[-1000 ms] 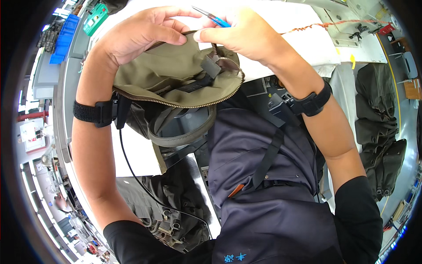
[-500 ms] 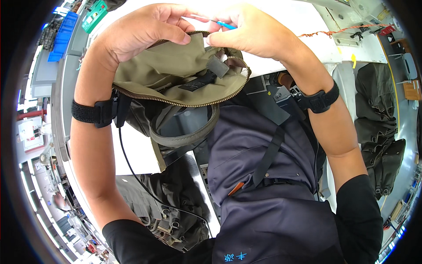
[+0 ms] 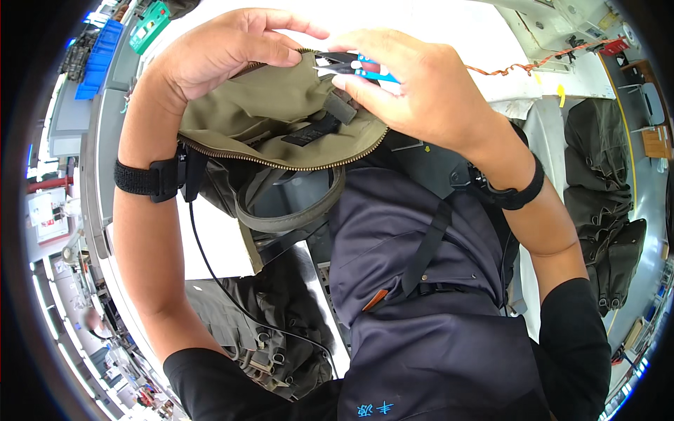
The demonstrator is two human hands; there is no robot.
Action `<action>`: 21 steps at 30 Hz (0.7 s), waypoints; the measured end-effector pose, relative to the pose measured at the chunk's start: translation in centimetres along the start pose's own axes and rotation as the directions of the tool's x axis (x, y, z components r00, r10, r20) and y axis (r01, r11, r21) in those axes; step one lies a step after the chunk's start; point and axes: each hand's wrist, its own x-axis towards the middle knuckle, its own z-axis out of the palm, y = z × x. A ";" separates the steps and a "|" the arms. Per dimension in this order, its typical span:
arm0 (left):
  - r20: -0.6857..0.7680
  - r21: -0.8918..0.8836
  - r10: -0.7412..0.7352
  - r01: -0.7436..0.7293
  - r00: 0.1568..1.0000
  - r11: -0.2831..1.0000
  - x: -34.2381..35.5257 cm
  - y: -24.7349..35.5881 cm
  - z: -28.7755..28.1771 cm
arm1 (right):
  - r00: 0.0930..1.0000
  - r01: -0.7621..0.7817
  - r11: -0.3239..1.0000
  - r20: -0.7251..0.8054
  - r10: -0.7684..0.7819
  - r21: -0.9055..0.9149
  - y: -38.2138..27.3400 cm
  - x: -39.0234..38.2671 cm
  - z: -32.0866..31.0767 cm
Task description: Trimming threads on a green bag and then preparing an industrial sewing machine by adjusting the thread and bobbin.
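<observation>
An olive bag [image 3: 253, 112] with a brass zipper along its mouth lies open, showing its lining, a dark strap and a grey tab. My left hand [image 3: 232, 56] pinches the bag's far rim, thumb at the zipper edge, with a finger stretched out above it. My right hand [image 3: 428, 98] grips snips [image 3: 379, 74] with blue handles and dark tips, which point at a small pale bit at the far zipper edge, just right of my left thumb. A looped handle [image 3: 284, 221] hangs below the bag's near edge.
Dark olive bags lie in piles at the right [image 3: 597, 175] and lower left [image 3: 260, 323]. The white worktop [image 3: 210, 238] holds the work. An orange twisted cord [image 3: 505, 70], blue bins [image 3: 102, 52] and a green device [image 3: 147, 28] stand around its far side.
My right hand has turned the snips and brought their tips down to the bag's zipper edge, its wrist shifting down. My left hand still holds the rim, its index finger now straighter.
</observation>
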 end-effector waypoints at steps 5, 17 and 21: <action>0.014 0.007 -0.012 0.012 1.000 1.000 -0.1 0.0 -0.1 | 0.999 0.025 0.998 0.024 -0.024 -0.064 -0.2 -0.5 0.1; 0.032 0.018 0.025 -0.026 0.999 1.000 0.1 -0.9 -0.7 | 0.997 0.072 0.981 0.030 -0.068 -0.180 -0.1 -0.6 0.4; 0.039 0.034 -0.004 0.002 0.999 0.999 0.1 -0.8 -0.7 | 0.999 0.042 0.991 0.023 -0.040 -0.125 -0.1 -0.6 0.6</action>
